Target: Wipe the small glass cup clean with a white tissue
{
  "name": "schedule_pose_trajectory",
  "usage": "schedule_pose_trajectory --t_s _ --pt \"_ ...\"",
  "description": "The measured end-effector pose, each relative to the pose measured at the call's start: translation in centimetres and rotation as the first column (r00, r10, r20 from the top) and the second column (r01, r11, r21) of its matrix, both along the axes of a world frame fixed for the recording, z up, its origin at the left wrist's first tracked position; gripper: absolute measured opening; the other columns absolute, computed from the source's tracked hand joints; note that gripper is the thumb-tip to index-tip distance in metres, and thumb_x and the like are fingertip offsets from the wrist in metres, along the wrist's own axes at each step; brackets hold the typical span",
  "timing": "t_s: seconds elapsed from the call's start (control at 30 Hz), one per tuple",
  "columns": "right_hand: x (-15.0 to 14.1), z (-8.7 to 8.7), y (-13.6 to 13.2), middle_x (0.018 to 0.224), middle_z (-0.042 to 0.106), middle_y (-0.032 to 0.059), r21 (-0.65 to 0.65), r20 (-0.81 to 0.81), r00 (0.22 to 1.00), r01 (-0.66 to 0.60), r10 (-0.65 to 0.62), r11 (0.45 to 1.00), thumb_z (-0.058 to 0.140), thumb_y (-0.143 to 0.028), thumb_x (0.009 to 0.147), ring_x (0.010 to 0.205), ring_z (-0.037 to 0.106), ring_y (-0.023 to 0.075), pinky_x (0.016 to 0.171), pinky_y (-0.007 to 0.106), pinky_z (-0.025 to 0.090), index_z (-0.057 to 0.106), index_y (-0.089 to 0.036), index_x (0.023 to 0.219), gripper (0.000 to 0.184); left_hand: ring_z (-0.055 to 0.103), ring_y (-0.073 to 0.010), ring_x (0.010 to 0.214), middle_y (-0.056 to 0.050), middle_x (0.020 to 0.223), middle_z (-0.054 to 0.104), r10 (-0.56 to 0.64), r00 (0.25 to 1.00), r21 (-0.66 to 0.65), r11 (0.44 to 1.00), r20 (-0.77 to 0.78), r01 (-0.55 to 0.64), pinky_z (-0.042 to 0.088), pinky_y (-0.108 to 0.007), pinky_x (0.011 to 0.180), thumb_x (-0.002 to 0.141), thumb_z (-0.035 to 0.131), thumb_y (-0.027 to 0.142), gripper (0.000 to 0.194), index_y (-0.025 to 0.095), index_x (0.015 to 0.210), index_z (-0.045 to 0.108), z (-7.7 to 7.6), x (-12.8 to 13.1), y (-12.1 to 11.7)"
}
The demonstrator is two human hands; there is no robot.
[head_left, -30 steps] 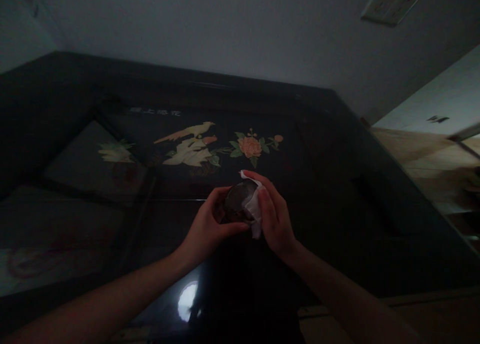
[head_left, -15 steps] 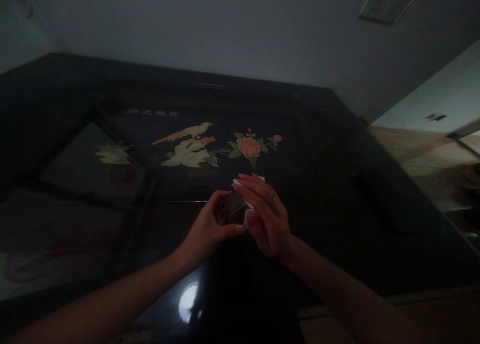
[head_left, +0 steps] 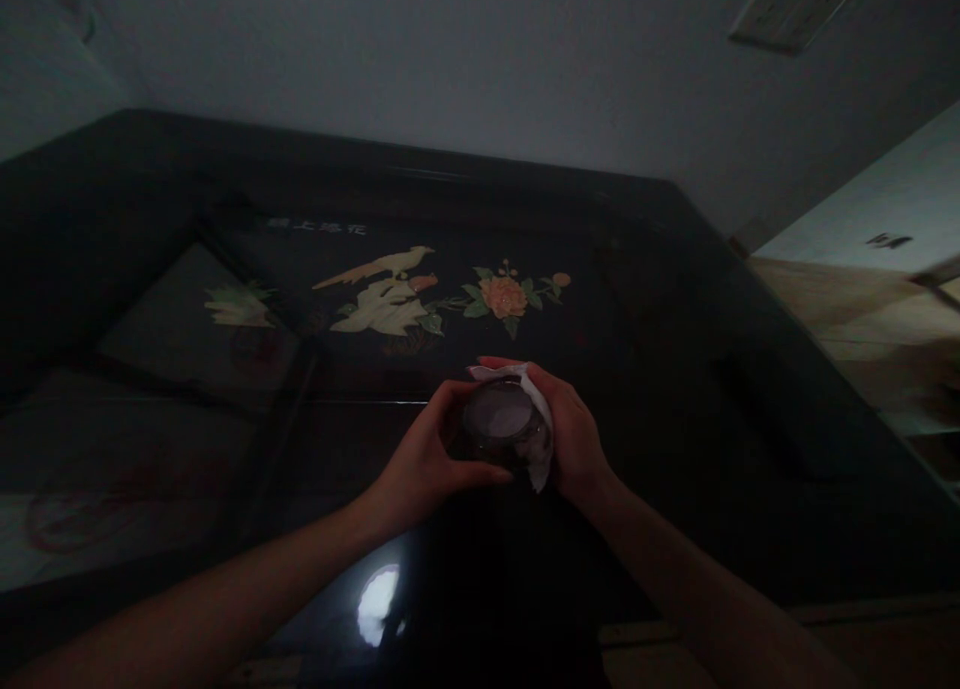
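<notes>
A round, see-through glass [head_left: 498, 415] sits between my two hands at the middle of the view, its circular rim turned up toward me. My left hand [head_left: 420, 451] wraps its fingers and thumb around the glass from the left. Against its right side and far edge lies a crumpled white tissue [head_left: 541, 439], pressed there by my right hand [head_left: 576, 437]. The right fingertips reach around the far side and are partly hidden behind the tissue. In the dim light the lower part of the glass is hard to make out.
Below my hands spreads a glossy black table [head_left: 660, 319], decorated with an inlaid bird [head_left: 397, 263] and a pink flower [head_left: 504, 296]. Its far edge meets a pale wall [head_left: 420, 59] with a socket plate [head_left: 793, 9]. Tan flooring [head_left: 832, 304] shows at right.
My right hand has moved from over the top of the glass to its right side, taking the tissue along. The glass's round rim now shows. The view has shifted slightly.
</notes>
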State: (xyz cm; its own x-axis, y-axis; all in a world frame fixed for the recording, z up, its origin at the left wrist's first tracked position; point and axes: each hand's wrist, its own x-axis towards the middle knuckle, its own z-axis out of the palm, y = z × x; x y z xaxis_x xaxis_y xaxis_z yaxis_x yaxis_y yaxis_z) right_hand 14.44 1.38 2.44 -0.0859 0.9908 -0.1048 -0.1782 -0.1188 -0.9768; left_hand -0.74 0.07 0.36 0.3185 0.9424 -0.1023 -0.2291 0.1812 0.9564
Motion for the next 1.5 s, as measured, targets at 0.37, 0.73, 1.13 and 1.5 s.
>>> schedule_pose_trajectory --t_s 0.37,0.73,1.13,1.5 --pt "-0.5 -0.4 -1.1 0.142 0.044 0.0109 0.71 0.59 0.76 -0.33 -0.271 0.622 0.039 -0.019 0.095 0.137 0.035 0.0254 0.116 0.052 0.023 0.032 -0.024 0.146 0.052 0.062 -0.0215 0.099 -0.005 0.103 0.069 0.128 0.977 -0.224 0.971 0.17 -0.088 0.045 -0.032 0.088 0.058 0.084 0.025 0.05 0.019 0.102 0.061 0.3 -0.2 0.4" --pt "-0.8 0.0 0.1 0.111 0.071 0.0056 0.156 0.163 0.983 0.058 -0.084 0.986 0.036 -0.035 0.096 0.098 0.065 0.0207 0.087 0.035 0.051 0.067 -0.019 0.111 0.039 0.061 -0.0212 0.102 -0.003 0.104 0.067 0.083 0.988 -0.092 0.993 0.129 -0.071 0.047 -0.031 0.087 0.053 0.086 0.012 0.058 0.021 0.102 0.058 0.4 0.0 0.2" --pt "-1.2 0.0 -1.5 0.144 0.042 0.0132 0.687 0.581 0.761 -0.268 -0.289 0.675 0.038 -0.022 0.096 0.136 0.037 0.0245 0.113 0.051 0.027 0.038 -0.023 0.138 0.042 0.059 -0.0235 0.109 -0.007 0.115 0.067 0.092 0.986 -0.164 0.984 0.137 -0.069 0.044 -0.035 0.093 0.066 0.079 0.03 0.048 0.02 0.108 0.058 -0.1 -0.4 0.2" --pt "-0.9 0.3 -0.1 0.107 0.068 0.0072 0.285 0.369 0.919 0.029 -0.137 0.958 0.034 -0.035 0.097 0.094 0.063 0.0189 0.081 0.033 0.05 0.062 -0.018 0.111 0.035 0.062 -0.0234 0.101 -0.003 0.103 0.067 0.106 0.993 -0.086 0.991 0.055 -0.101 0.05 -0.036 0.086 0.048 0.086 0.014 0.062 0.021 0.1 0.054 0.6 0.1 0.4"
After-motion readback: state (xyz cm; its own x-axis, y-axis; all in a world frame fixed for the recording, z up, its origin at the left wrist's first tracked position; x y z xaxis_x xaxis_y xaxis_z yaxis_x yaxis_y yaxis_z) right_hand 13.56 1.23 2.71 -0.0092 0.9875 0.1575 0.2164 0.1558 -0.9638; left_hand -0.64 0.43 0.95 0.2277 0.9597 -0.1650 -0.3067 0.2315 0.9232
